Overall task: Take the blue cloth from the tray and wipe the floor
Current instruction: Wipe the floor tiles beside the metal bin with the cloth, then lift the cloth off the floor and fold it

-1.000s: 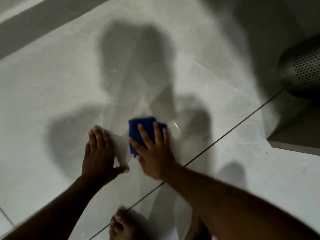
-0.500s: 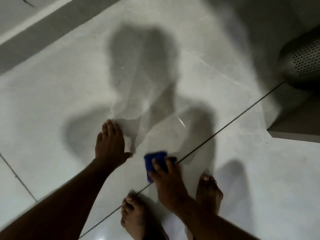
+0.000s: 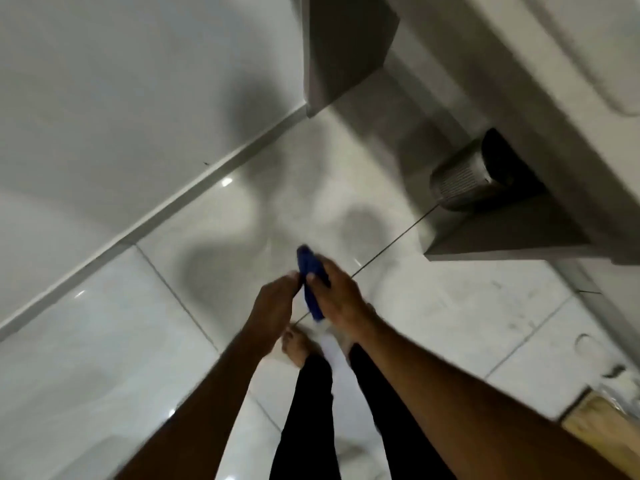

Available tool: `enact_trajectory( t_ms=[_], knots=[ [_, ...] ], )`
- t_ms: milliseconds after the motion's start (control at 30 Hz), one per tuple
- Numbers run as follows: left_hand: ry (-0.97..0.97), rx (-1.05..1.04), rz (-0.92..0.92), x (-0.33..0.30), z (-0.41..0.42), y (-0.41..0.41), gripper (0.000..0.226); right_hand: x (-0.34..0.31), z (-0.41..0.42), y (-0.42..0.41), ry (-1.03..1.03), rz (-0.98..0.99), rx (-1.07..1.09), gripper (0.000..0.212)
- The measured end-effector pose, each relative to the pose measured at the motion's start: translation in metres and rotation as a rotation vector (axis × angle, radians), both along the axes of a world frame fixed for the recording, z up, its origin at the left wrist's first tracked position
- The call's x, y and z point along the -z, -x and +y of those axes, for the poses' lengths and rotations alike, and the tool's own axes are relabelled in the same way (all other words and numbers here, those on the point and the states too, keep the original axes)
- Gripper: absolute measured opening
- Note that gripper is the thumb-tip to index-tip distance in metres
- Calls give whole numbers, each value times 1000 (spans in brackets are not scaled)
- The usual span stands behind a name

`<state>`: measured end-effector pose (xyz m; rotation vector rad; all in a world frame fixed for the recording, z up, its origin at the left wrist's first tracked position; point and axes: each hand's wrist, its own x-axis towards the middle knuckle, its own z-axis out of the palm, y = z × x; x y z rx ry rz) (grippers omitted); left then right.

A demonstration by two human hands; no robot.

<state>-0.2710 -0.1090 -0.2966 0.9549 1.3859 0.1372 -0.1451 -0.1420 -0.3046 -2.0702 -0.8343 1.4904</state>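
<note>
The blue cloth (image 3: 310, 281) is bunched up and held in the air above the pale tiled floor (image 3: 121, 341). My right hand (image 3: 341, 294) grips it from the right, fingers wrapped over it. My left hand (image 3: 275, 306) meets it from the left, fingertips touching the cloth's edge. Both hands are raised off the floor, in front of my legs. The view is blurred. No tray is in view.
My bare feet (image 3: 296, 344) and dark trouser legs (image 3: 311, 410) stand below the hands. A perforated metal bin (image 3: 467, 183) sits under a grey cabinet (image 3: 502, 237) at the right. A wall skirting (image 3: 173, 209) runs along the left. A wooden piece (image 3: 602, 431) lies at the lower right.
The cloth has come up off the floor in my right hand. My left hand has left the floor and joined it at the cloth. The camera has risen, showing much more of the room.
</note>
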Motion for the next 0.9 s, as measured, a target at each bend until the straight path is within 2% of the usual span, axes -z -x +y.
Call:
enact_trajectory(
  t_ms=[67, 167, 233, 300, 367, 467, 567, 633, 667, 700, 767, 800, 833, 900],
  knots=[
    [44, -112, -147, -87, 2, -2, 41, -88, 10, 2, -49, 43, -4, 48],
    [17, -112, -312, -189, 6, -1, 65, -193, 19, 6, -62, 228, 18, 48],
    [-74, -91, -339, -244, 7, 5, 61, -251, 19, 6, -132, 335, -16, 42],
    [-152, -102, -368, -284, 7, 14, 51, -296, 17, 7, -190, 344, -65, 39],
    [-250, -136, -364, -310, 7, 23, 39, -326, 15, 10, -262, 208, -163, 38],
    [-383, -227, -309, -336, 8, 33, 23, -352, 8, 11, -405, -141, -309, 46],
    [-421, -224, -305, -352, 12, 36, 31, -358, 1, 7, -535, -347, -136, 51],
    [-427, -189, -336, -362, 15, 33, 33, -364, -1, -3, -467, -385, -10, 64],
    [-424, -172, -359, -365, 16, 30, 33, -365, -1, -10, -403, -280, 31, 67],
    [-417, -158, -387, -369, 17, 26, 33, -367, 0, -20, -360, -77, 69, 63],
    [-393, -128, -435, -375, 19, 13, 33, -374, -1, -41, -300, 452, 121, 46],
    [-400, -101, -435, -377, 20, 4, 34, -381, -3, -50, -289, 610, 125, 39],
    [-425, -70, -412, -378, 21, -4, 34, -385, -4, -56, -291, 642, 123, 35],
    [-497, -31, -345, -382, 25, -28, 30, -394, -2, -72, -335, 499, 164, 30]
  ],
)
